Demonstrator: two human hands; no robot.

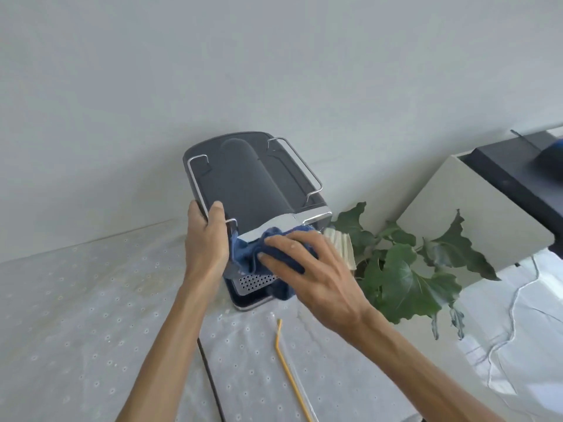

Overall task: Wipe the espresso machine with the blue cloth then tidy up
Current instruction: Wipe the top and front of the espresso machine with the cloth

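Surface: white eyelet tablecloth (76, 300) against a plain wall.
Espresso machine (243, 178): at the wall, front toward the person.
Left hand (205, 239): fingers curled over the top corner — likely steadying it.
Right hand (310, 269): fingers straight, pressing the blue cloth (274, 257) on the chrome front — wiping pressure.

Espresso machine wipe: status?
Left hand grips machine top edge. Right hand presses cloth on front, fingers flat. Plant close on the right; no block.
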